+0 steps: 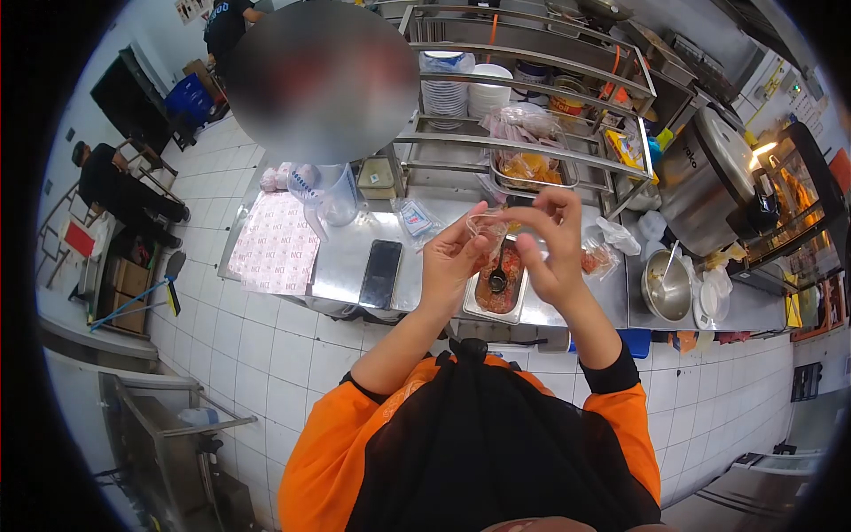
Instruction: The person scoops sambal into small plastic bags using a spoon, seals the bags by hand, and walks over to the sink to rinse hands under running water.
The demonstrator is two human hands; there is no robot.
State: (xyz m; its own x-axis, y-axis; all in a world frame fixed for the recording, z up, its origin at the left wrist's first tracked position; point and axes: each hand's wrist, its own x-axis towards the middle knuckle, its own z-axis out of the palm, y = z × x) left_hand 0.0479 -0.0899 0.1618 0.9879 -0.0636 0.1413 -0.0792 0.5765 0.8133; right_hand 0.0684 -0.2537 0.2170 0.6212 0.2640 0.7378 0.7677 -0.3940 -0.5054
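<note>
My left hand [458, 254] is closed on a small clear plastic bag [486, 227], held up above the counter. My right hand [551, 248] is beside it, the index finger reaching to the bag's edge while the thumb stands apart from that finger. Below both hands sits a metal pan [479, 312] of chopped red food in liquid. A dark ladle [498, 282] rests in the pan. To the right of the pan, a clear bag with red food [599, 261] lies on the counter.
On the steel counter lie a black phone [381, 273], printed paper sheets [273, 246] and a clear pitcher [333, 197]. A metal bowl [667, 288] stands at right. Metal shelf rails [532, 84] cross the back. A person [124, 191] is at far left.
</note>
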